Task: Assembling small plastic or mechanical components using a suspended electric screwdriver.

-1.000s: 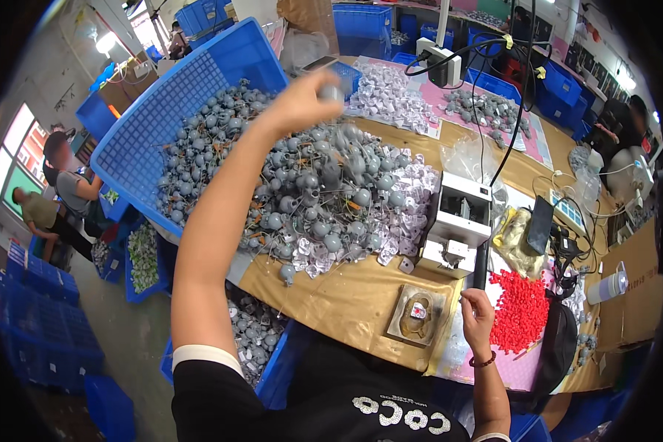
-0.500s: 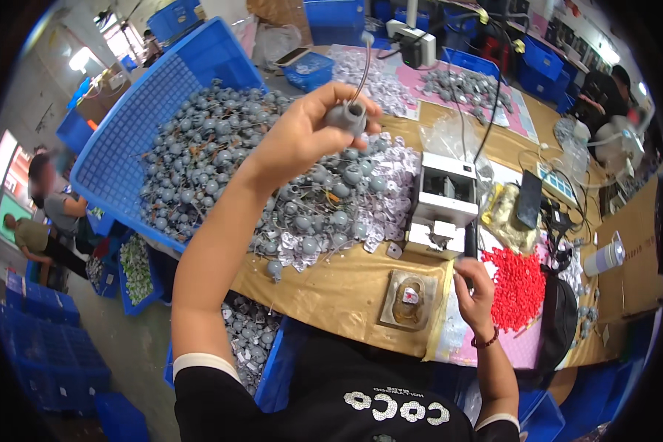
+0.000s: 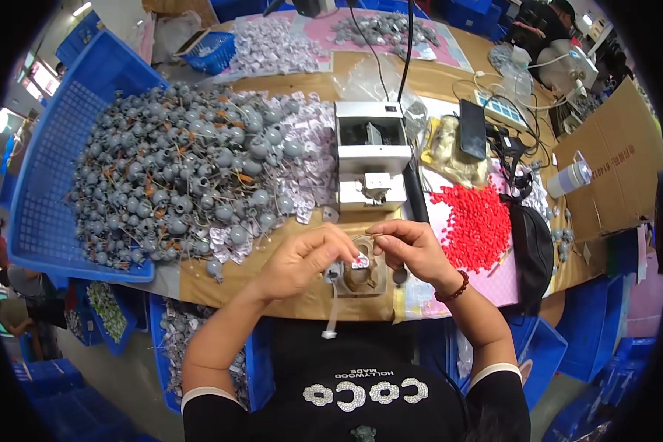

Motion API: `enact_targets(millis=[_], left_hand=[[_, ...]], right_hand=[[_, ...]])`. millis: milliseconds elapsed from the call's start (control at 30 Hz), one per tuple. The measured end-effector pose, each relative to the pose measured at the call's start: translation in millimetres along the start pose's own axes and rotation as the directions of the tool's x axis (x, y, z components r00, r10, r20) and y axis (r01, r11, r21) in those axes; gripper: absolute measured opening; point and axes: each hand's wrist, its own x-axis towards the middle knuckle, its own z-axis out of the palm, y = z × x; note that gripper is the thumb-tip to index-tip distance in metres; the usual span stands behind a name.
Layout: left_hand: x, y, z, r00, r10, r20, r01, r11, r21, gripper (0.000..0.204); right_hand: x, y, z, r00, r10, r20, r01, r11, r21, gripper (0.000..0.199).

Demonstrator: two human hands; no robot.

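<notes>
My left hand (image 3: 311, 259) is closed around a grey hollow housing (image 3: 333, 273), mostly hidden by the fingers. From it a pale lead with a white plug (image 3: 329, 334) hangs past the table's front edge. Thumb and forefinger of my right hand (image 3: 414, 252) pinch a thin wire (image 3: 362, 237) that runs toward the left fingertips. Both hands are over a square fixture block (image 3: 376, 286) with a rounded brown recess. A small white piece with red marking (image 3: 359, 261) shows at the left fingertips. Below the right fingers is a dark round piece (image 3: 400, 277).
A blue crate (image 3: 40, 199) spills grey ball-shaped housings (image 3: 177, 177) across the left of the table. White flat pieces (image 3: 306, 140) lie beside them. A white machine (image 3: 373, 158), a black handle (image 3: 415, 195), red small parts (image 3: 475, 228) and a black pouch (image 3: 532, 250) are beyond and right.
My left hand has come down from over the pile to the fixture with the grey housing. My right hand has moved in beside it and now pinches the wire. The view has shifted.
</notes>
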Motion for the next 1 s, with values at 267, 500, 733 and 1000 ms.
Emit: enact_targets(millis=[267,500,733,1000], left_hand=[[-59,-133,62,0.897,-0.251,-0.363,0.324,0.933,0.155,0.009],[-63,-136,85,0.947,0.037,-0.318,0.207,0.686,0.698,0.016],[-59,-143,81,0.959,0.094,-0.269,0.176,0.546,0.819,0.019],[-57,-143,73,0.969,0.069,-0.239,0.165,0.543,0.823,0.022]], right_hand=[[-17,68,-9,0.969,0.24,0.057,-0.24,0.971,0.004,0.025],[-8,108,-7,0.919,-0.344,0.19,0.324,0.39,-0.862,0.028],[4,108,-3,0.898,-0.349,0.267,0.349,0.2,-0.915,0.026],[6,101,10,0.905,-0.229,0.357,0.368,0.004,-0.93,0.022]])
